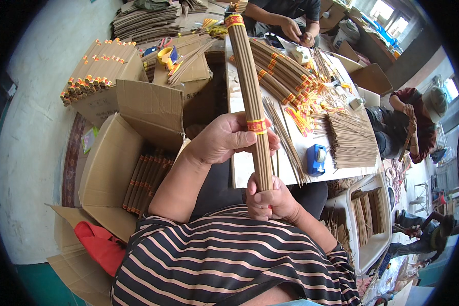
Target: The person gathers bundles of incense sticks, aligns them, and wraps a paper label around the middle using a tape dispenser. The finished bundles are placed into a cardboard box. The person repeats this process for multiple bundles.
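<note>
- Workshop floor, concrete wall at 9 o'clock; white table [311,153] runs from centre to 1 o'clock, loaded with stick bundles and loose sticks.
- Open carton [112,168] at 8 o'clock of the hands, banded bundles [147,183] laid flat inside. More finished bundles [94,66] stacked at 10 o'clock on another box.
- Flat cardboard stack [148,20] at 11 o'clock. White tray [380,245] of loose sticks at 4 o'clock.
- Other people: one seated at 12 o'clock across the table, hands [296,30] busy; another at 3 o'clock in dark red.
- Long bundle [250,97] of brown incense sticks stands nearly upright at centre, its foot near the chest, its top toward 12 o'clock. Red-and-yellow band at the top, a second band [257,126] at mid-length.
- Left hand [229,137] closed round the bundle at the mid band, fingers wrapped over it.
- Right hand [270,201] clenched on the bundle's foot, gripping it from below.
- Blue tape dispenser [316,159] at 3 o'clock of the hands, on the table edge.
- Step, as judged: mid band being seated or checked; bundle looks nearly finished.
- Next move would call for a firm two-handed hold, keeping the sticks squared, then a swing toward 8 o'clock to lay it flat in the carton.
</note>
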Available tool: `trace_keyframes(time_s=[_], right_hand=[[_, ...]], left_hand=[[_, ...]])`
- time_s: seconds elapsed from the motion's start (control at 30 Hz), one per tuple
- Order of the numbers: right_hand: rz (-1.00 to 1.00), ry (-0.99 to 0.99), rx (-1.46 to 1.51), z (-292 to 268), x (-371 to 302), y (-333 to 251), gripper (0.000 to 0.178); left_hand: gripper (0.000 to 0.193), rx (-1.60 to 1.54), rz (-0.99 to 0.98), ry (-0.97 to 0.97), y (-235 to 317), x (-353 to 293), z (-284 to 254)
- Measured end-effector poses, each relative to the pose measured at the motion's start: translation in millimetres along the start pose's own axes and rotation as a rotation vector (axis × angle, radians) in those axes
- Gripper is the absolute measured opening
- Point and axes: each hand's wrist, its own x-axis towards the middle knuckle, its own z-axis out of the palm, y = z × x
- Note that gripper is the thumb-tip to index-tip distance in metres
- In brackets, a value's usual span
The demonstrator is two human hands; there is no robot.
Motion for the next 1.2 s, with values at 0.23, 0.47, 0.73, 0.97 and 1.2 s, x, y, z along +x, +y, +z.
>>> trace_keyframes(time_s=[0.23,0.47,0.73,0.97,1.2], right_hand=[[-0.012,-0.064,0.039,-5.9,4.4,1.7,0.015],[-0.226,-0.044,-0.518,-13.5,8.2,-14.9,0.066],[-0.820,0.363,-1.936,4.4,4.7,-31.0,0.094],[-0.742,0.395,-2.019,5.7,10.8,-20.3,0.104],[-0.723,0.397,-2.113,3.3,14.0,-12.0,0.110]], left_hand=[[0.049,-0.321,0.128,0.075,-26.1,22.1,11.7],[0.049,-0.257,0.071,0.259,-14.4,36.0,16.5],[0.047,-0.281,-0.045,0.241,-25.1,32.6,-13.7],[0.048,-0.222,-0.078,0.190,-29.8,35.3,-5.3],[0.046,-0.337,-0.118,0.185,-35.3,41.4,-8.3]])
